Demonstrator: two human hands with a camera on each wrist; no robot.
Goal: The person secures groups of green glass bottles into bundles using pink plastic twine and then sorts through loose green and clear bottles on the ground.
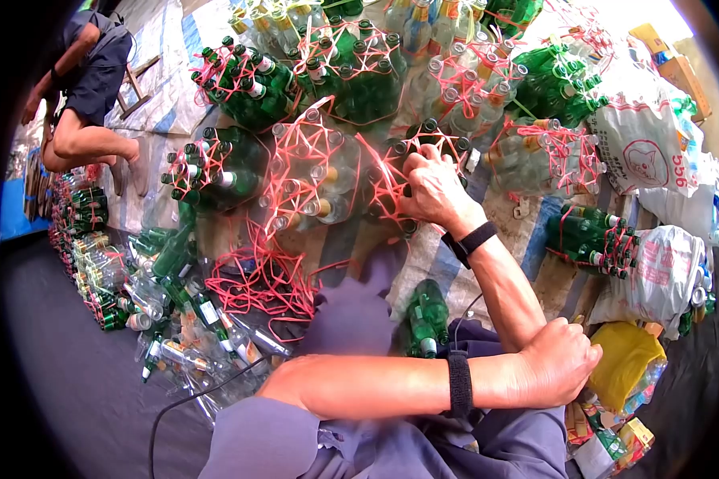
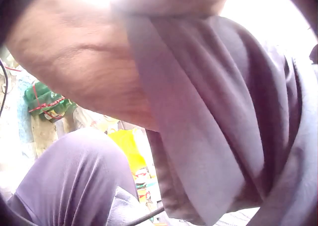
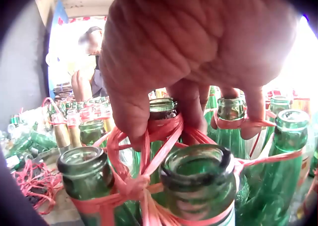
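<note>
My right hand (image 1: 435, 188) reaches down onto a bundle of green glass bottles tied with pink plastic twine. From the right wrist view, the thumb and fingers (image 3: 191, 107) curl among the necks, gripping the pink twine (image 3: 171, 127) around one bottle neck (image 3: 163, 107). Two open bottle mouths (image 3: 196, 169) of this bundle stand just in front of the hand. My left hand (image 1: 559, 363) is curled into a fist beside the right elbow, with nothing seen in it. The left wrist view shows mostly an arm (image 2: 84, 62) and a grey sleeve (image 2: 198, 117); the left fingers are out of sight there.
Tied bundles of green bottles (image 1: 220, 172) and clear bottles (image 1: 319, 172) stand around. A tangle of pink twine (image 1: 264, 275) and loose bottles (image 1: 192, 351) lie left. Loose green bottles (image 1: 427, 311) lie near my knees. Filled bags (image 1: 643, 148) stand right; another person (image 1: 92, 88) is far left.
</note>
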